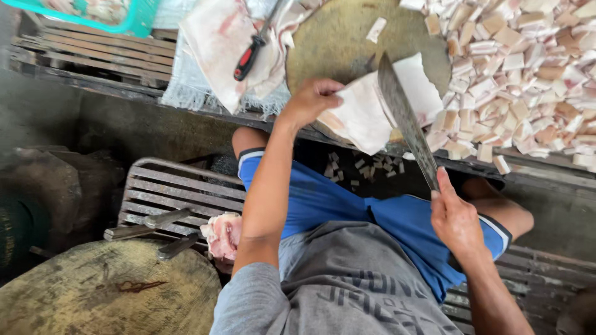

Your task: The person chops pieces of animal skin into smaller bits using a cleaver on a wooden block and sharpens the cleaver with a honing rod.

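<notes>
Left hand (313,99): its grip is curled over the near edge of a pale slab of pork skin (366,111), fingers pressed down on it and pinning it.
Pork skin: lies on the round wooden chopping block (338,37), its lower part hanging over the block's near rim.
Right hand (456,217): its grip is wrapped tight around the handle of a long cleaver (406,121).
Cleaver: its blade slants up from the hand and rests across the right part of the slab.
Cut pieces (528,68): a heap of small pale cubes on the table, just right of the block.
Red-handled knife (251,53): lies on another slab, left of the block.
Near stool (180,192): slatted, bearing two more knives and a pink lump of meat (222,236).
</notes>
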